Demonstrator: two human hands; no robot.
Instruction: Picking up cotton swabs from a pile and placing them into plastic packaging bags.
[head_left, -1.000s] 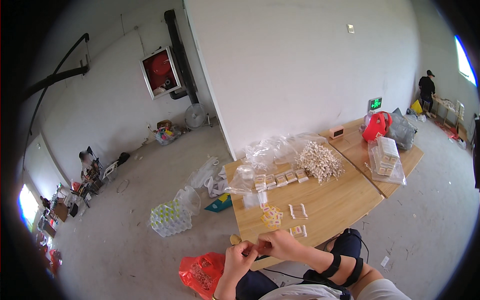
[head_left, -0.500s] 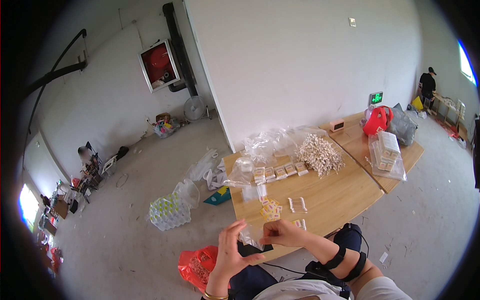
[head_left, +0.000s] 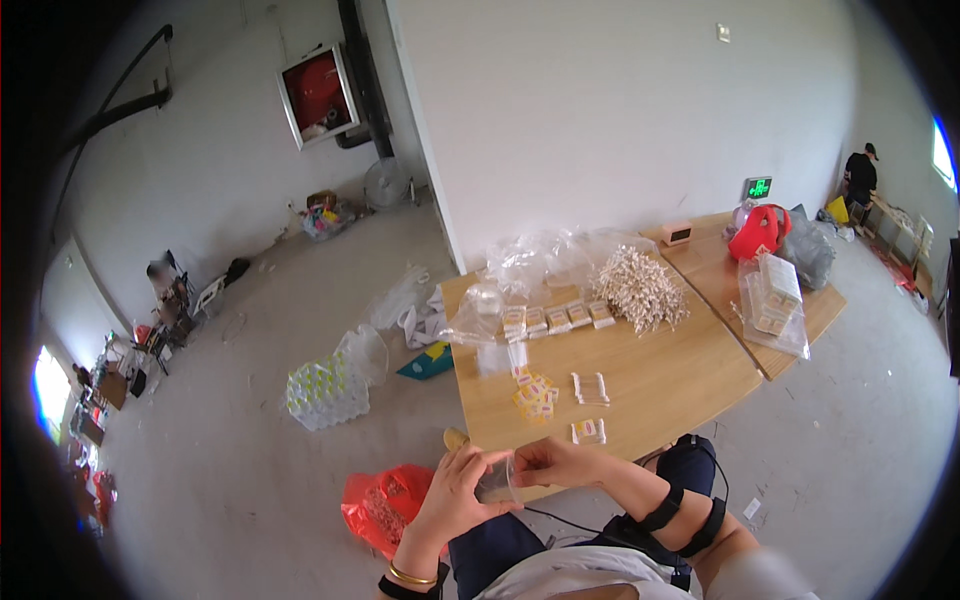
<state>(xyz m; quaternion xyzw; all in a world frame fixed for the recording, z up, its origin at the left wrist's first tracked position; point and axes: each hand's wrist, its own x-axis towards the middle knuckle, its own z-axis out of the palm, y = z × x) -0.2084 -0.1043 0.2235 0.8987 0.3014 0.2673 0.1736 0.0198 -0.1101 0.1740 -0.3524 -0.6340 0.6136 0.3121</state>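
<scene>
Just off the table's near edge, my left hand is closed around one side of a small clear plastic bag. The fingers of my right hand pinch its other side. On the wooden table beyond lie a small pack of cotton swabs with a yellow-and-white card and a neat row of loose swabs. Yellow-and-white cards are scattered left of that row, with flat clear bags behind them. Several filled swab packs stand in a line beside a big heap of cotton swabs.
Large clear plastic bags cover the table's back. On the adjoining table are a red bag, a grey bag and stacked white packs. An open red bag and wrapped bottles stand on the floor at left.
My left fingers have closed in on the clear bag, and it is now stretched between both hands. The view has shifted slightly, so the table sits a little higher.
</scene>
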